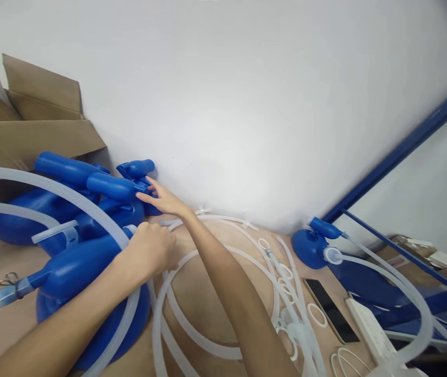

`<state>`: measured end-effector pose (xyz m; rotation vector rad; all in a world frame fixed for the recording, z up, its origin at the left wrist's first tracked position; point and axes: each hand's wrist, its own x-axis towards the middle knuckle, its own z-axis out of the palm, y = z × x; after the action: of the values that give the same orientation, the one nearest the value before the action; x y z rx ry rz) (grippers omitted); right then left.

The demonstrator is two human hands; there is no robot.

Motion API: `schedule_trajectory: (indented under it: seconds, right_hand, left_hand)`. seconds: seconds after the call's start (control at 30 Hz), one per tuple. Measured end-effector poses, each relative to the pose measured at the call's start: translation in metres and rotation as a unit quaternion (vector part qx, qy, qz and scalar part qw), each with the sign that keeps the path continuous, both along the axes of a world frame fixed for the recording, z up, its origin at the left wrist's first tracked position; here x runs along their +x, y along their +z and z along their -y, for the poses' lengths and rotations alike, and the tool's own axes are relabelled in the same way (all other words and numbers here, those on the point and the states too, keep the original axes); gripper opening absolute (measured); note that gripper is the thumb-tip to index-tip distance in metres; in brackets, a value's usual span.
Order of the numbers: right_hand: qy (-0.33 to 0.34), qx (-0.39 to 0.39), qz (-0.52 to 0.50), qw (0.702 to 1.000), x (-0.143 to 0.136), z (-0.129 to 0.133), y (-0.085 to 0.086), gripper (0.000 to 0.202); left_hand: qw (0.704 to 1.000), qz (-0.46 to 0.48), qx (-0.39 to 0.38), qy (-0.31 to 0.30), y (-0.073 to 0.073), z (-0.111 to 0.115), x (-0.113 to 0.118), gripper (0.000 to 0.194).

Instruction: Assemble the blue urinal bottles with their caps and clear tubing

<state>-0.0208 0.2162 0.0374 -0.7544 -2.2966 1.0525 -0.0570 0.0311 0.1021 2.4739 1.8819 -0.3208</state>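
My left hand (150, 250) is closed in a fist beside the white-rimmed mouth of the nearest blue plastic bottle (84, 267). Its fingers face away, so what they grip, if anything, is hidden. A translucent corrugated tube (89, 201) curves down to that mouth, and a clip (9, 280) clasps the joint of another tube at the bottle's narrow end. Farther back, my right hand (164, 200) reaches out with thumb and fingers apart. Its fingertips are at the narrow end of a second blue bottle (111, 187); whether they touch it I cannot tell.
An open cardboard box (30, 133) stands at the left. Coiled clear tubing (203, 343) and white rings (317, 315) lie on the table. To the right are another blue bottle (308, 248), a phone (331, 310), a power strip (372, 330) and a blue metal frame (400, 152).
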Motion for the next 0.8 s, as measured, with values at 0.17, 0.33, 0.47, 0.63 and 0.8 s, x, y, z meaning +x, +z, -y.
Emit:
schedule_trajectory:
  seconds: [0.17,0.33,0.47,0.63,0.8]
  right_hand:
    - [-0.013,0.018,0.063,0.998,-0.059,-0.009,0.020,0.085]
    - [-0.067,-0.101,-0.069,0.990,-0.041,0.002,0.015,0.074]
    - [-0.130,-0.153,-0.188,0.961,-0.006,0.015,0.019,0.073]
    - [-0.196,-0.027,-0.239,0.951,0.056,0.026,0.051,0.063]
    - [-0.294,0.046,-0.261,0.918,0.139,0.057,0.069,0.065]
  left_hand:
    - [0.999,0.034,-0.026,-0.003,0.011,0.003,0.003,0.037]
    - [0.999,0.043,-0.011,-0.016,0.010,0.005,-0.001,0.040]
    - [0.999,0.038,0.000,-0.013,0.007,0.005,-0.005,0.040]
    - [0.999,0.038,-0.016,0.009,0.008,-0.001,-0.010,0.046]
    - [0.999,0.043,-0.019,0.012,0.005,-0.014,-0.021,0.039]
